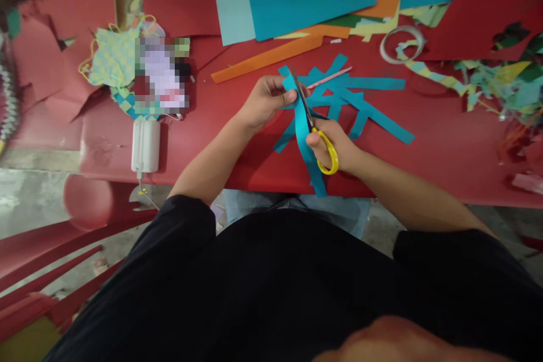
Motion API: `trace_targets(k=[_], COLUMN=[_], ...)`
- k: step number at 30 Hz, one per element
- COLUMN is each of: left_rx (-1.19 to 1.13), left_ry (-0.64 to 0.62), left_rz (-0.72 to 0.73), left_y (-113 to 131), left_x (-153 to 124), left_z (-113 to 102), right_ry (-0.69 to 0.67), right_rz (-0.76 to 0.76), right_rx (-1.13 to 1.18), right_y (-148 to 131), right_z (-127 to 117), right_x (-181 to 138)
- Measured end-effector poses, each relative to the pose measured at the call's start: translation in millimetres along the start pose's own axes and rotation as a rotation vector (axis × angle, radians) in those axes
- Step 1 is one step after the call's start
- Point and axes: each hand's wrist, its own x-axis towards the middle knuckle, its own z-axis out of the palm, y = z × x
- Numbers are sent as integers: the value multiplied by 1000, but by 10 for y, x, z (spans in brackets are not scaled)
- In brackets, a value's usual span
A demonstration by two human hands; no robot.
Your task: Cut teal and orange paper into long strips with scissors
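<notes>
While the left hand (265, 102) pinches a narrow teal paper strip (302, 130) and the right hand (328, 144) grips yellow-handled steel scissors (327, 153), the hands sit close together — a taut strip should cut cleanest.

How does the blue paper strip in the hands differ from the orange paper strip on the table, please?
The blue paper strip is held up in the left hand, with scissors in the right hand across it, while the orange paper strip lies flat on the red table. The blue strip crosses other blue strips; the orange strip lies apart from them. Both are long and narrow.
</notes>
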Motion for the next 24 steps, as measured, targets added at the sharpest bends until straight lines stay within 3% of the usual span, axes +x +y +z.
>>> trace_targets(k=[6, 13, 18, 24], left_rx=[19, 78, 285, 656], left_ry=[77, 425, 647, 659], left_rz=[-13, -141, -174, -273], left_y=[70, -3, -68, 38], left_x=[4, 114, 185, 162], left_z=[-65, -167, -375, -596], right_ry=[58, 180, 440, 647], right_rz=[26, -31, -54, -41], right_rx=[-25, 213, 315, 274], right_y=[-25, -140, -57, 39], right_z=[5, -227, -511, -758], right_x=[39, -23, 139, 345])
